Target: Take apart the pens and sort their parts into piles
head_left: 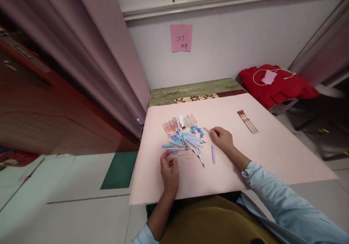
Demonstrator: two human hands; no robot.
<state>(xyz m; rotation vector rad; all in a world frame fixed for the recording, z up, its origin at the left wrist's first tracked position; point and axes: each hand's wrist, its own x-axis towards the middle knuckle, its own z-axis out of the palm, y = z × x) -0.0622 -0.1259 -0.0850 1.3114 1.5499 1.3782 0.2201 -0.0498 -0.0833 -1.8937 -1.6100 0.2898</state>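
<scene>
My right hand [223, 138] pinches a slim, pale pen part [206, 129] over the right side of the pile. Below that hand a lavender pen barrel [213, 154] lies by itself. My left hand [170, 172] is at the pile's near-left edge, fingers curled together; anything in them is too small to make out. Between the hands lie blue and white pen parts and refills [188, 140], with small clear pieces [188, 154] in front. Behind them are patterned barrels [171, 125], white refills [181, 121], pale grips [190, 120] and small blue pieces [196, 129].
Several brown-topped pens [247, 122] lie side by side on the right of the pink-covered table [272, 156]. A red cloth [278, 87] with a white cable is beyond the right edge. A curtain [109, 47] hangs at the left, and a pink note [181, 38] is on the wall.
</scene>
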